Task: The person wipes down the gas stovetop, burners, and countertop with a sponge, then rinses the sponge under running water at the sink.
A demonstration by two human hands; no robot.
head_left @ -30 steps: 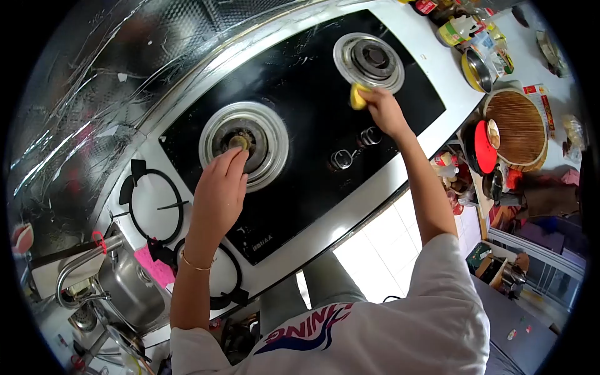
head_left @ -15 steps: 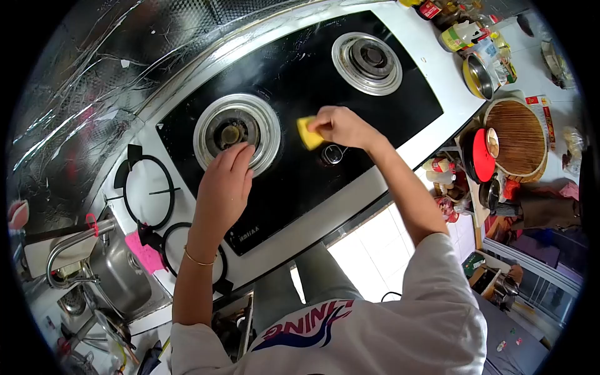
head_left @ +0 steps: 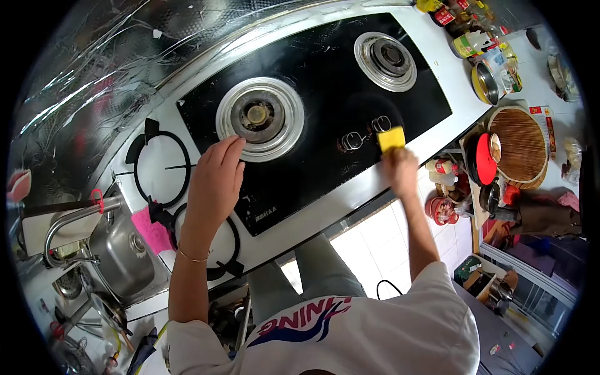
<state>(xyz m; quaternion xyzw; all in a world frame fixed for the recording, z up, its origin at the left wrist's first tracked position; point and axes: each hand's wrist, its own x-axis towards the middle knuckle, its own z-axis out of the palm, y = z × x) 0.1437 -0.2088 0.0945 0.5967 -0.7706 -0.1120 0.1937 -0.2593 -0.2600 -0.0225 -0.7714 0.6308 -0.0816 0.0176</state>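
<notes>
My right hand (head_left: 401,169), a little blurred, grips a yellow sponge (head_left: 392,139) at the front edge of the black glass gas cooktop (head_left: 312,78). Just left of the sponge are two control knobs, a nearer knob (head_left: 352,142) and a farther knob (head_left: 381,123). My left hand (head_left: 217,178) holds nothing; its fingers stretch out over the cooktop, with the fingertips right at the rim of the left burner (head_left: 289,134). That burner and the right burner (head_left: 409,75) have no pan supports on them.
Two black pan supports, a farther one (head_left: 186,153) and a nearer one (head_left: 236,234), lie on the counter to the left. A pink cloth (head_left: 152,230) lies beside the sink (head_left: 128,265). Bottles, a steel bowl (head_left: 486,84) and a round wooden board (head_left: 519,144) are on the right.
My right hand has moved the sponge from the cooktop's middle to the right and toward me, past the knobs. My left hand stays by the left burner. The view has shifted slightly.
</notes>
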